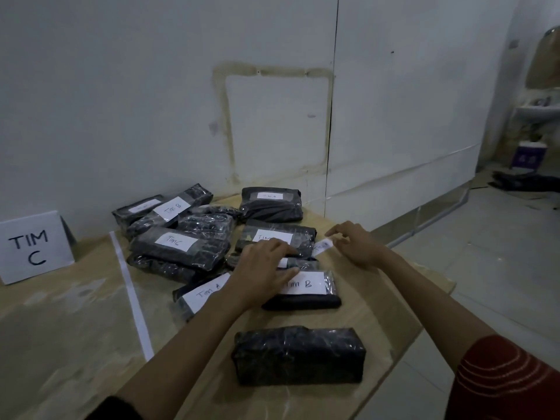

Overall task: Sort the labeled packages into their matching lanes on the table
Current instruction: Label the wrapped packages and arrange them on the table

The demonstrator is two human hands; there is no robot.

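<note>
Label strip (322, 247) blurred at right hand (356, 245), left hand (266, 268) covering package (303, 263)

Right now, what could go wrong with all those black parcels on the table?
The nearest package shows no label on top, so it might land in the wrong lane. The white label by the right hand sticks out sideways and may come off. The left hand rests on overlapping parcels, which could slide.
</note>
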